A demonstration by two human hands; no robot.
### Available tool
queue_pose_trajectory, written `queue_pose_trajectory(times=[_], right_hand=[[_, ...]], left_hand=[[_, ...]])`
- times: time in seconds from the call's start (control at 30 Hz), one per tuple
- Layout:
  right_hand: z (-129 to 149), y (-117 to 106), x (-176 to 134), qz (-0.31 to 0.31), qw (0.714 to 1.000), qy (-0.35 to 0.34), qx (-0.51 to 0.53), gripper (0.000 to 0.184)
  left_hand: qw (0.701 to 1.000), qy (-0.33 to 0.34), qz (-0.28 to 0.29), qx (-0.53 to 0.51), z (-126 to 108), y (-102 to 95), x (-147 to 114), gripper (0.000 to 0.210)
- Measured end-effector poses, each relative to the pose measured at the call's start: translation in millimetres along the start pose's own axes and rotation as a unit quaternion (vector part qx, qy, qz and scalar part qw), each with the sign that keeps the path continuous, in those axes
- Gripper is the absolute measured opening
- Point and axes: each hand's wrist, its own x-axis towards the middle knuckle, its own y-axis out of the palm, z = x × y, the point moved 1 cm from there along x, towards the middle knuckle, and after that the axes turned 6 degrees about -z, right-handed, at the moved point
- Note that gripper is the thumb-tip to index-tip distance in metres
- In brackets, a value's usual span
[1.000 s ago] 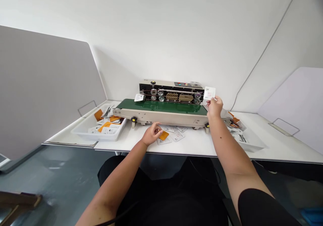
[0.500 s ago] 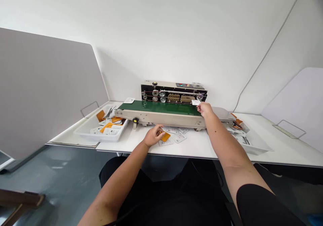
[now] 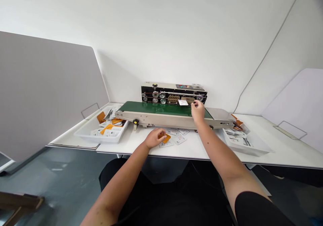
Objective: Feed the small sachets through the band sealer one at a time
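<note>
White packet [image 3: 183,102], just left of right hand [image 3: 198,111], grip parted, left hand [image 3: 153,138], grip unclear

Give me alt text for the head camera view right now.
A person's right hand is over a green conveyor belt, just right of a white packet at the roller machine. Their left hand is at an orange packet on the white table; bins holding packets flank the belt.

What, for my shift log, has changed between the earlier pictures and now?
The right hand moved left and apparently released the flat white printed packet, now farther left along the black-fronted roller machine. Another white packet is gone from the left end of the green conveyor belt. The left hand stays by the flat orange packet.
</note>
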Motion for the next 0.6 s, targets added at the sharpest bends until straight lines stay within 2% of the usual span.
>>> queue_pose_trajectory(times=[0.03,0.07,0.13,0.2,0.27,0.33,0.43,0.5,0.6], right_hand=[[1.5,-5.3,-19.8,-0.016,0.996,-0.086,-0.025,0.026],[1.5,-8.7,-41.9,0.005,0.987,-0.152,-0.041,0.028],[-4.1,-9.6,-88.3,0.132,0.958,-0.247,-0.059,0.029],[-16.5,-5.5,-129.7,0.259,0.915,-0.298,-0.082,0.033],[-33.0,0.4,-158.7,0.333,0.885,-0.303,-0.118,0.045],[-48.9,5.6,-173.7,0.365,0.873,-0.281,-0.158,0.054],[-63.7,9.9,-178.3,0.385,0.868,-0.253,-0.187,0.05],[-67.3,11.0,-176.5,0.385,0.869,-0.25,-0.187,0.047],[-68.5,11.3,-174.3,0.376,0.873,-0.251,-0.185,0.047]], left_hand=[[1.0,0.018,0.018,0.009,-0.9,1.4,1.4,0.025],[0.999,0.036,0.038,0.016,-1.5,3.3,2.7,0.03],[0.995,0.059,0.073,0.028,-1.3,8.3,4.2,0.042],[0.993,0.06,0.093,0.041,0.8,13.6,4.4,0.047],[0.993,0.051,0.097,0.047,4.0,17.6,3.4,0.043],[0.994,0.042,0.09,0.045,6.9,19.2,2.2,0.039],[0.995,0.046,0.071,0.049,8.7,17.1,1.8,0.034],[0.995,0.071,0.048,0.053,7.9,13.8,3.2,0.028],[0.99,0.119,-0.027,0.073,5.9,8.0,6.5,0.028]])
